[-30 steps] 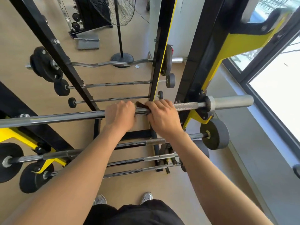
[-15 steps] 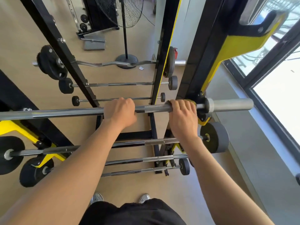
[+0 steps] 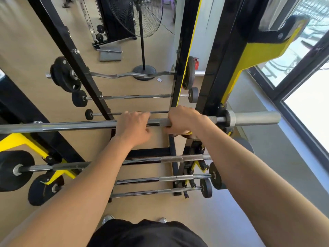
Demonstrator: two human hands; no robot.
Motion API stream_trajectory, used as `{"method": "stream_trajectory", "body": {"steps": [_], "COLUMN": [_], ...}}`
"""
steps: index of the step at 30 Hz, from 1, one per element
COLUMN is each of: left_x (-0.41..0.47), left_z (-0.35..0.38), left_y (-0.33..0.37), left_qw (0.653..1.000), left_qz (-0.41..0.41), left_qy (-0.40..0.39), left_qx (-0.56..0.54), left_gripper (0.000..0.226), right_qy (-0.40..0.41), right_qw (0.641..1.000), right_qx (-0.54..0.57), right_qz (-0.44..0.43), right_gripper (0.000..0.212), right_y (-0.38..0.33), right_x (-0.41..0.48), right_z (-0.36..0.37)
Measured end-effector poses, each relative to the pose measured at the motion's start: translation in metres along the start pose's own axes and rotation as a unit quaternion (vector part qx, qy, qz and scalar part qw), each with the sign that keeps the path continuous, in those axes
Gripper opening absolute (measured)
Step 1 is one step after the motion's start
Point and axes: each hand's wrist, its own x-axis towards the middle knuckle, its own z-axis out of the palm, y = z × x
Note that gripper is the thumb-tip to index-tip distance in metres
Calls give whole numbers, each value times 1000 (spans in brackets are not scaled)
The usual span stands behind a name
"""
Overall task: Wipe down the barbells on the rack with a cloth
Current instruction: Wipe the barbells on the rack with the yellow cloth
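Hands are both up on the top bar (image 3: 71, 126), which lies level across the rack at about chest height, its long axis running straight from the person's left to right. The right hand (image 3: 183, 120) is wrapped tight round the shaft, knuckles up, with a yellow scrap of cloth (image 3: 188, 133) poking out beneath the palm, so the cloth looks pinched between hand and steel. That hand sits close to the right end, just inside the black and yellow upright (image 3: 219, 68), with the grey sleeve (image 3: 254, 118) jutting out beyond it. The left hand (image 3: 132, 126) is near it on the same shaft, fingers curled over the top in what looks like a looser, steadying hold; I can't tell how firmly it grips. From where I stand, everything turns on direction: any stroke has to follow the bar's length. Only a short run of shaft lies to the right before the collar, while the long bare stretch lies off to the left, past the left hand. So the cloth hand is the nearer one for the sleeve end, and the left hand would likely have to shift aside before a long sweep leftward. Lower bars (image 3: 174, 158) wait beneath, well apart from both hands.
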Motion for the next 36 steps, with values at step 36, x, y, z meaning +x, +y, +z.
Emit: {"method": "stream_trajectory", "body": {"steps": [36], "left_x": [3], "left_z": [-11], "left_y": [16], "left_qw": [993], "left_qz": [-108], "left_qy": [-29], "left_qx": [22], "left_gripper": [20], "right_qy": [361], "right_qw": [929], "right_qx": [68], "right_qz": [-43], "right_gripper": [67], "right_y": [-30], "right_x": [-39], "right_z": [84]}}
